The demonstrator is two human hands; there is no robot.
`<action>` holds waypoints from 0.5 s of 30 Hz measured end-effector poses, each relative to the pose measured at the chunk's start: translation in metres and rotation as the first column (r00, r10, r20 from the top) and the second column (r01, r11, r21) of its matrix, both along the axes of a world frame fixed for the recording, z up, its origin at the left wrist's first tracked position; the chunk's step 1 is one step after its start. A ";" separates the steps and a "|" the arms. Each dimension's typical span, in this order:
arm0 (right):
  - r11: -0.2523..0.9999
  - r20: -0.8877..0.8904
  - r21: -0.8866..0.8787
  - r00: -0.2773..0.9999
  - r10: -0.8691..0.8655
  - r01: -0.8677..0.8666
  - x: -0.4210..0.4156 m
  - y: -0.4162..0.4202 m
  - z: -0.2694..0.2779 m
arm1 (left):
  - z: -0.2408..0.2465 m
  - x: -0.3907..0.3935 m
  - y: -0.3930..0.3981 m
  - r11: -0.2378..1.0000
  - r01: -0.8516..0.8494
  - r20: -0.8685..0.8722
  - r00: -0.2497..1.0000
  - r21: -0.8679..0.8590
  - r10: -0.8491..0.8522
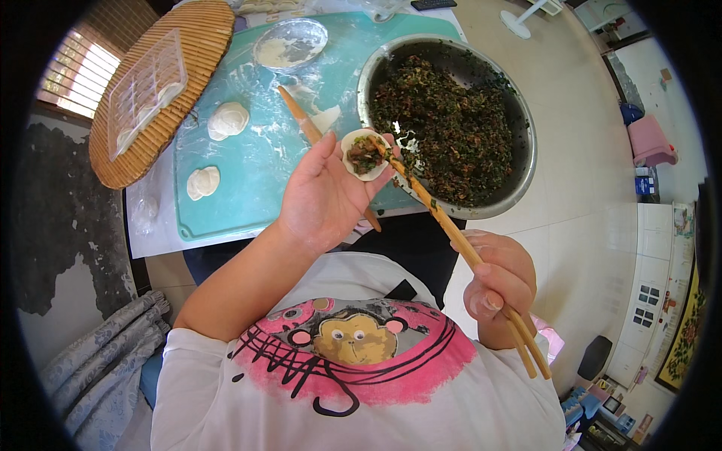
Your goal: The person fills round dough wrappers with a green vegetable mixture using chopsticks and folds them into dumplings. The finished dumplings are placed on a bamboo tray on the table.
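Observation:
On the palm and fingers of my left hand (327, 194) rests a round dough wrapper (348, 168), with a mound of chopped green and brown filling (364, 155) in its middle. My right hand (499, 276) grips a pair of wooden chopsticks (437, 211), whose tips touch the filling. Bits of green cling to the chopsticks. Right of the wrapper, a large steel bowl (533, 141) holds a heap of chopped filling (445, 135). A wooden rolling pin (296, 113) lies on the teal mat, partly hidden beneath my left hand.
The teal mat (225, 211) is dusted with flour. Two dough lumps (228, 121) sit at its left. Near the back is a shallow metal dish (318, 39) of flour. A round slatted tray (208, 62) carries a clear plastic compartment box (149, 84) with several white pieces.

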State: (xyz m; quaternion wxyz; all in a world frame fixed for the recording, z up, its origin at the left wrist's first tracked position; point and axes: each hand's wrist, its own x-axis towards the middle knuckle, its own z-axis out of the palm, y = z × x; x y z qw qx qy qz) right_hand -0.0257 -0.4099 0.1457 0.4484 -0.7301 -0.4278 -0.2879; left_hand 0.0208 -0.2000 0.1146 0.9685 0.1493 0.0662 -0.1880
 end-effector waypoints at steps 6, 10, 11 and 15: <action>0.986 0.039 -0.014 0.985 0.166 -0.166 0.004 0.003 -0.004 | -0.004 -0.001 0.003 0.999 -0.006 0.013 1.000 0.048 0.006; 0.981 -0.034 0.024 0.980 0.194 -0.194 0.003 0.001 -0.001 | -0.003 -0.003 0.005 0.998 -0.016 0.024 1.000 0.056 0.015; 0.981 -0.020 0.011 0.981 0.193 -0.193 0.005 -0.001 0.000 | -0.004 -0.003 0.005 0.999 -0.014 0.022 1.000 0.052 0.013; 0.973 -0.100 0.211 0.987 0.122 -0.099 0.009 -0.007 -0.002 | -0.002 -0.004 0.005 0.998 -0.012 0.002 1.000 0.066 0.011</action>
